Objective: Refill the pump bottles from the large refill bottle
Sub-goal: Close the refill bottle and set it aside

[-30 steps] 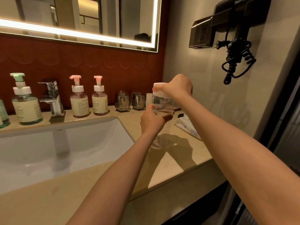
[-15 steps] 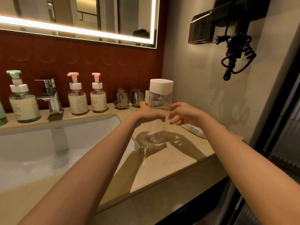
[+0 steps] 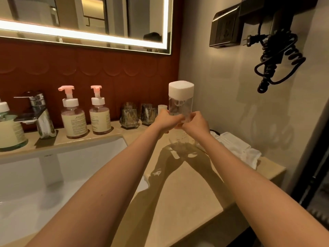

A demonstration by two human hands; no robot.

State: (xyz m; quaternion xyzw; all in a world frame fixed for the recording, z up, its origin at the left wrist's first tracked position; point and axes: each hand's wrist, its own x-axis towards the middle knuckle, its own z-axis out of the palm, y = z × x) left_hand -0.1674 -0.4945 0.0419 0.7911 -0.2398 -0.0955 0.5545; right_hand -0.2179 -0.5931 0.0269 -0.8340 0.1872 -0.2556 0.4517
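Note:
A tall clear refill bottle [image 3: 180, 106] with a white square cap stands upright on the beige counter [image 3: 187, 193], right of the sink. My left hand [image 3: 166, 121] and my right hand [image 3: 195, 123] both wrap its lower body from either side. Two pink-topped pump bottles [image 3: 73, 120] [image 3: 99, 116] stand on the ledge behind the basin, left of my hands. A green-topped pump bottle [image 3: 8, 129] sits at the far left, cut off by the frame edge.
A chrome tap [image 3: 38, 114] stands between the green and pink bottles above the white sink [image 3: 53, 184]. Two glass tumblers [image 3: 129, 115] and a small white cup [image 3: 162, 108] sit behind the bottle. Folded white towels [image 3: 236, 148] lie to the right. A hairdryer [image 3: 277, 43] hangs on the wall.
My right hand came off the white cap and dropped to the bottle's body. Both hands now close around its lower part; the bottle stays upright.

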